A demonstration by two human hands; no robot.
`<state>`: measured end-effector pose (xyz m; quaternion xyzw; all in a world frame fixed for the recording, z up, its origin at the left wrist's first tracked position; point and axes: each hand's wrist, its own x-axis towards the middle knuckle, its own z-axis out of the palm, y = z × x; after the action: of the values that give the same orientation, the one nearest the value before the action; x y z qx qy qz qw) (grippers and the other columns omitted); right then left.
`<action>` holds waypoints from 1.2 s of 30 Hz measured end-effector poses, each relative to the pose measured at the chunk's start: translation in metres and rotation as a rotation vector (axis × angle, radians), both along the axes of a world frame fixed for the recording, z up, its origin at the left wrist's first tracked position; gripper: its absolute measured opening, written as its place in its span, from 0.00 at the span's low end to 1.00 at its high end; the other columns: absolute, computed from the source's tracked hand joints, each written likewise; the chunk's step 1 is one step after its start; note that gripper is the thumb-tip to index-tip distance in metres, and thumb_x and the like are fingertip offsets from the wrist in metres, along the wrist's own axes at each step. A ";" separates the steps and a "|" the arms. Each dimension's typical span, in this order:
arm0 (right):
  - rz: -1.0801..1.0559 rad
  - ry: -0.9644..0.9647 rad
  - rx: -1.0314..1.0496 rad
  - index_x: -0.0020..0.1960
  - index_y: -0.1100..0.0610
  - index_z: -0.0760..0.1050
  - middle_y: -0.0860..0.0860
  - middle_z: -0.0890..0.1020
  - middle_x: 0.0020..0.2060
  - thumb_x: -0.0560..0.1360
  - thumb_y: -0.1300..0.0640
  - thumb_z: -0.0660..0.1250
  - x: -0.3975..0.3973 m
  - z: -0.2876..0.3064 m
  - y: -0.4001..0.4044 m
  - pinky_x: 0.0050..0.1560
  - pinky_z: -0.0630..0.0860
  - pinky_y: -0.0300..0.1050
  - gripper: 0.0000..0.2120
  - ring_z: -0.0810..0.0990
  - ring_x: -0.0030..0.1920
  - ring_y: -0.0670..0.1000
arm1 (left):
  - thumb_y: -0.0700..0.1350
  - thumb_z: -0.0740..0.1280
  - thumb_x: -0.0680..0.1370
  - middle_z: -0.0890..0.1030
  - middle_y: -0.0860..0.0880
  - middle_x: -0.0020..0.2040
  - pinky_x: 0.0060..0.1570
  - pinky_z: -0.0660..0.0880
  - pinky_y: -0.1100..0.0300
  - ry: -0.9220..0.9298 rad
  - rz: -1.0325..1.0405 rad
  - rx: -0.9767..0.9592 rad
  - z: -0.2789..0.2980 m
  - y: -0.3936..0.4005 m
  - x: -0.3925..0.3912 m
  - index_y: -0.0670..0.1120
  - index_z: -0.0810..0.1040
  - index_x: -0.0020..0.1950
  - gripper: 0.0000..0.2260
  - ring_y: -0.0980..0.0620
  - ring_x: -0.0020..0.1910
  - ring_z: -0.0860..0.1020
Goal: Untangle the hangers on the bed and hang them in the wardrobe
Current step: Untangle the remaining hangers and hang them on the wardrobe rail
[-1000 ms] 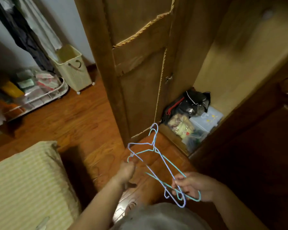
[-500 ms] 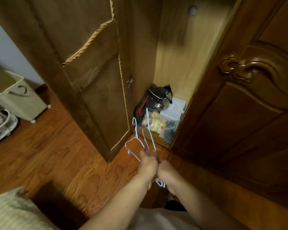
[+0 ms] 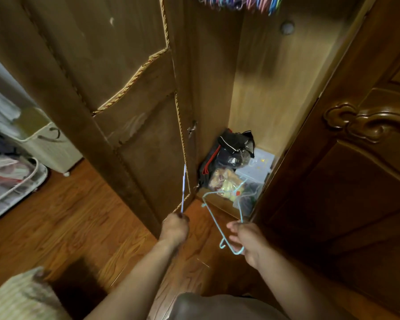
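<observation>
The hands, joined half a second before, had drawn apart, one hanger each; the left hand [image 3: 174, 228] fisted round the lilac hanger [image 3: 183, 188], edge-on and upright; the right hand [image 3: 247, 239], fingers loosely curled, gripped the teal hanger [image 3: 217, 218], hook downward; the hanging hangers [image 3: 240, 2] lay high above both, nearer the right; no legible writing.

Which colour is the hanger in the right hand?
Light blue-green. The hanger in the right hand shows best in the head view, against the wooden floor.

wardrobe [image 3: 275, 84]: ahead, door [image 3: 116, 88] open to left
bags [image 3: 231, 162]: on wardrobe floor
hamper [image 3: 46, 139]: far left
bed [image 3: 16, 296]: bottom-left
</observation>
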<state>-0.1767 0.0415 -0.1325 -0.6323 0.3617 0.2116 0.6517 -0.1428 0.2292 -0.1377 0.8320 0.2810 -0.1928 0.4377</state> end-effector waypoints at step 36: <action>-0.294 -0.762 -0.508 0.63 0.45 0.74 0.52 0.77 0.54 0.80 0.57 0.59 0.337 0.343 -0.153 0.54 0.74 0.49 0.14 0.77 0.57 0.55 | 0.43 0.58 0.76 0.79 0.46 0.46 0.31 0.66 0.59 -0.676 -0.532 -0.757 0.384 -0.239 0.380 0.54 0.73 0.66 0.19 0.50 0.36 0.71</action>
<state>0.1601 -0.1112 0.2109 -0.7462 0.2227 -0.2246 0.5858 0.2376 -0.0101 0.2459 0.6748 -0.1823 -0.1069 0.7071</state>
